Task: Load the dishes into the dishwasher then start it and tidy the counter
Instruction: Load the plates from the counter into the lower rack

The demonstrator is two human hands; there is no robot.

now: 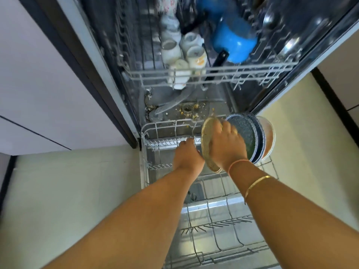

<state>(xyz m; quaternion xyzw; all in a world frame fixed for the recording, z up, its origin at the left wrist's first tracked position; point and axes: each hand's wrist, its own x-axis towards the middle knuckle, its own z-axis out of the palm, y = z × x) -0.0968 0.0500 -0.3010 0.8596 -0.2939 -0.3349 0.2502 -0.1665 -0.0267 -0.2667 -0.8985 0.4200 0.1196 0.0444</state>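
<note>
Gold plate (206,144) is on edge at the far-right part of the lower rack (219,224). The right hand (226,146) is over its top rim, fingers (223,126) wrapped round the plate, grasping it. Just right of it in the same rack are blue speckled plates (243,133), also on edge, then a white plate with orange rim (269,136) at the rack's right side. The left hand (187,156) is at the rack's far middle, fingertips down on the folding tine row (165,142); can't tell whether it grips the row or only touches it. Near half of the rack shows bare wire. Beyond the rack's far edge is the tub floor with the spray arm (172,102) and food scraps (195,116) round the filter. Above the rack is the upper rack (213,72), holding white cups (171,51) mouth-down on the left and a blue pot (235,41) with a black handle on the right. A thin gold bangle (258,181) sits on the right forearm. Cream floor (68,191) lies either side of the rack.
</note>
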